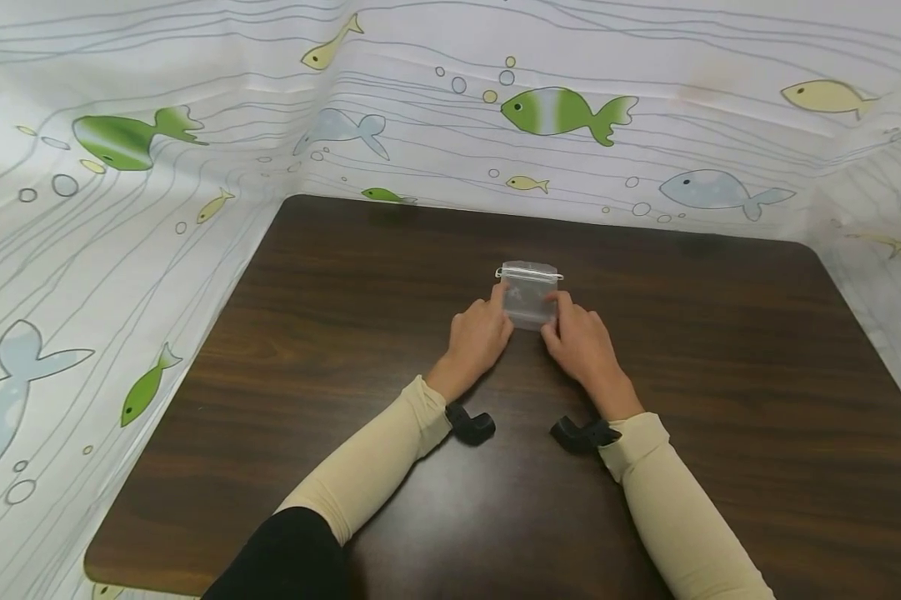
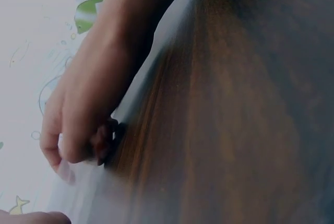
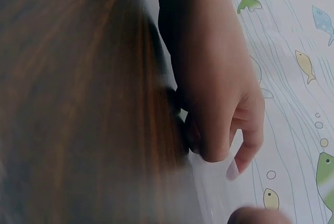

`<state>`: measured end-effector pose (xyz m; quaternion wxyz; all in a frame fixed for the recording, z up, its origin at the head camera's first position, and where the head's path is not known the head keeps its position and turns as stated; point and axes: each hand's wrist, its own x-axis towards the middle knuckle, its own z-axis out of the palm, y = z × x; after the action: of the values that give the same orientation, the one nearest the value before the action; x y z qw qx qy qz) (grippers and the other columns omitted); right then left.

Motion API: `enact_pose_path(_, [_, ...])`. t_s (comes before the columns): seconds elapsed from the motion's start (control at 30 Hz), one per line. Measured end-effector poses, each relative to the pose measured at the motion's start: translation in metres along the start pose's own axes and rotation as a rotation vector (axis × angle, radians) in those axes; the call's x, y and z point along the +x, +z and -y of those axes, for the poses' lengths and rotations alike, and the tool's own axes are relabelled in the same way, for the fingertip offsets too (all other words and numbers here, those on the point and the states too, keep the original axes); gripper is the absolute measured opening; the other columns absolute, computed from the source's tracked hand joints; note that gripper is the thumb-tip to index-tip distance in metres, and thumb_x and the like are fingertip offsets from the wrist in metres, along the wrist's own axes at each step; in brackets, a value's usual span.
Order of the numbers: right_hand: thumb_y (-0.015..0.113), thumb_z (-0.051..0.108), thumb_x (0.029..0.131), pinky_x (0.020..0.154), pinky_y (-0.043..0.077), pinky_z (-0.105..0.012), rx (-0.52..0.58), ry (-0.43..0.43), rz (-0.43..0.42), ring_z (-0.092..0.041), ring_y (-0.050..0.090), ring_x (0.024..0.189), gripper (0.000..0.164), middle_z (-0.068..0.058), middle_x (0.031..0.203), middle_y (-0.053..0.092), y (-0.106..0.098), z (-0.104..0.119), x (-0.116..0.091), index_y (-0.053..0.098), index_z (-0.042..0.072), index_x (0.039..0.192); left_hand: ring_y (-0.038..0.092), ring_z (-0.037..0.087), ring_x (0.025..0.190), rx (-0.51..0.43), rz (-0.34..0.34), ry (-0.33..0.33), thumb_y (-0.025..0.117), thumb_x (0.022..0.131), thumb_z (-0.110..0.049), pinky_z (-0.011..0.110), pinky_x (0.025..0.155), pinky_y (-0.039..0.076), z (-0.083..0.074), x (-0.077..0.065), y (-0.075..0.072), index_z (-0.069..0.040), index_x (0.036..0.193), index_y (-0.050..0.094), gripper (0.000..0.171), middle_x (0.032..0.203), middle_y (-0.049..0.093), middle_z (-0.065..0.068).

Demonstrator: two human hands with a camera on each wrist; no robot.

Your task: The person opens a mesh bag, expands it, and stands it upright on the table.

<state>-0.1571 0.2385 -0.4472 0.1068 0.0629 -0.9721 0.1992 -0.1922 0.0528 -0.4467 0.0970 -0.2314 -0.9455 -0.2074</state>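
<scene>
A small clear plastic drawstring bag (image 1: pixel 528 302) with a white cord along its top lies at the middle of the dark table. My left hand (image 1: pixel 480 337) holds its left side, index finger stretched along the edge and thumb near the lower corner. At the opposite side my right hand (image 1: pixel 581 342) holds the bag with a bent index finger and the thumb. In the left wrist view the left hand (image 2: pixel 88 98) is close over the tabletop, with hazy film under its fingertips. The right wrist view has the right hand (image 3: pixel 214 88) with film at its thumb and index finger.
The brown wood-grain table (image 1: pixel 307 350) has rounded corners. Behind and beside it hangs a white curtain (image 1: pixel 435 142) printed with fish. Black wrist mounts (image 1: pixel 471 425) sit at the cuffs of the cream sleeves, just above the table.
</scene>
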Motion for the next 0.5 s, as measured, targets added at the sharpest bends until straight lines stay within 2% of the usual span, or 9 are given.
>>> enact_pose_path(0.13, [0.051,0.016,0.103,0.076,0.042,-0.046,-0.015,-0.026,-0.006,-0.024,0.047,0.062,0.039,-0.007,0.073,0.055,-0.0011,-0.0018,0.0013,0.053,0.003,0.14,0.053,0.016,0.056,0.034,-0.013,0.041,0.059,0.103,-0.022,0.027,0.045,0.03,0.0008,0.0023,0.0011,-0.012,0.147,0.051,0.045,0.062,0.06,0.002])
enact_pose_path(0.27, [0.05,0.012,0.105,0.076,0.043,-0.047,-0.025,-0.048,-0.03,-0.025,0.049,0.061,0.035,-0.008,0.071,0.055,-0.0024,-0.0024,0.0036,0.055,0.003,0.139,0.048,0.014,0.052,0.064,-0.03,0.055,0.058,0.104,-0.019,0.027,0.045,0.028,0.002,0.0059,0.0012,-0.015,0.145,0.052,0.041,0.059,0.057,0.001])
enact_pose_path(0.5, [0.046,0.012,0.104,0.076,0.045,-0.05,-0.032,-0.015,-0.034,-0.026,0.049,0.056,0.036,-0.008,0.063,0.054,-0.0009,0.0004,0.0026,0.055,0.003,0.138,0.04,0.011,0.048,-0.008,-0.006,0.011,0.055,0.105,-0.016,0.026,0.043,0.026,0.003,0.0033,-0.0008,-0.014,0.148,0.047,0.044,0.056,0.049,-0.002])
